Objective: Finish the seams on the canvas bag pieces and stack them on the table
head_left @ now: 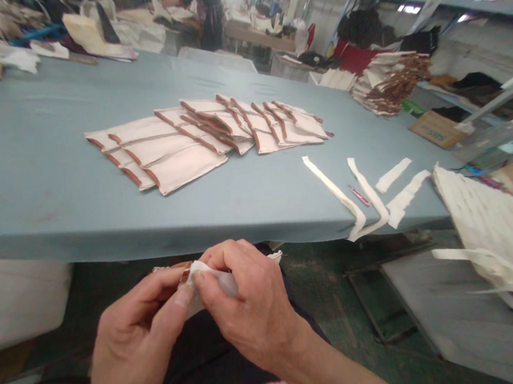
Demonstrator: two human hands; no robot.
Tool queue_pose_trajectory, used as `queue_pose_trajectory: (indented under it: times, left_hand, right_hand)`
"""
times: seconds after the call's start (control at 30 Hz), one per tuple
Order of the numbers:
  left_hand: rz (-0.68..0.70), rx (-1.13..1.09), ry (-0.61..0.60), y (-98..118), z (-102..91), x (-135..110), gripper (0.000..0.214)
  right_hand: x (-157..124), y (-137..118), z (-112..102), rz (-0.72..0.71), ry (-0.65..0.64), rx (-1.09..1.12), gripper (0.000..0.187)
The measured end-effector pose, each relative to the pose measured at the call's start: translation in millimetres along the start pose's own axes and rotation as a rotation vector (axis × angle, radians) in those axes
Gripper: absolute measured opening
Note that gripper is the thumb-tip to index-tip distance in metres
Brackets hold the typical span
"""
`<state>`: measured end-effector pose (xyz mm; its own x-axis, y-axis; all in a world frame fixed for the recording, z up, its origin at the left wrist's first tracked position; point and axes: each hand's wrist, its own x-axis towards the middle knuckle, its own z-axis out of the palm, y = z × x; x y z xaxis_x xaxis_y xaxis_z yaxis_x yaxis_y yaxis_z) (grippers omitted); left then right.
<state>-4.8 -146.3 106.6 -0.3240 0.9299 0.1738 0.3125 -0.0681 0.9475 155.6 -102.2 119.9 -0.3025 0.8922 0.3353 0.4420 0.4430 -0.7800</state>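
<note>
Both hands meet close to my body, just below the table's front edge. My left hand (138, 333) pinches a white fabric piece (198, 305) with brown edging between thumb and fingers. Gripping the same piece from the other side, my right hand (249, 296) has its thumb pressed near the brown edge. Much of the piece is hidden behind my fingers. On the table lie several overlapping cream fabric pieces (190, 167) with brown edging. To their right are white fabric strips (329, 184) and a small pink-handled tool (359, 196), perhaps a thread snipper.
The blue-grey table (43, 165) spans the view. At right stand a slanted board with pale cloth (478, 211) and a cardboard box (437, 129). A pile of brown-edged pieces (386, 80) lies behind. Fabric scraps (93, 38) cover the far left edge.
</note>
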Motion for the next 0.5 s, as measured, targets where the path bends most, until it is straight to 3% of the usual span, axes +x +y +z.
queue_pose_trajectory:
  times: [0.37,0.5]
  left_hand:
    - [0.132,0.133,0.151,11,7.8,-2,0.019]
    - [0.146,0.175,0.166,9,6.0,-11,0.02]
  right_hand:
    - [-2,-3,0,-0.004,0.014,0.151,0.025]
    - [-1,-5,-4,0.037,-0.041,0.238,0.027]
